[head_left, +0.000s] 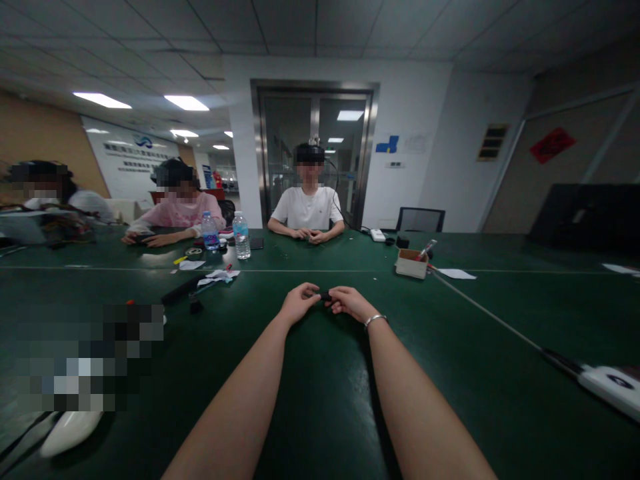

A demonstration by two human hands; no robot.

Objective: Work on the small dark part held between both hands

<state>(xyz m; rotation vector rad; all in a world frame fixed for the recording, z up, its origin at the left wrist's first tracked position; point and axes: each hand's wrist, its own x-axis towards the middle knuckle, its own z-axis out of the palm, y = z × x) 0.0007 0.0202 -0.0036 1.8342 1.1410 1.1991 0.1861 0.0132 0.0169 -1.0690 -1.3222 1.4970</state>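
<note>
A small black object (pixel 325 296), too small and dark to name, sits between my two hands just above the green tabletop. My left hand (pixel 300 302) has its thumb and fingers closed at the object's left end. From the other side my right hand (pixel 354 304) pinches it, with the remaining fingers curled beneath. A silver bracelet (pixel 376 321) circles my right wrist. Both forearms reach forward over the table, and the fingers hide part of the object.
The green table (pixel 320 387) bears a small box (pixel 412 264), two water bottles (pixel 241 237), crumpled paper (pixel 219 275) and a white power strip (pixel 613 390) with a cable. A person in a white shirt (pixel 306 208) sits opposite; two others sit at left.
</note>
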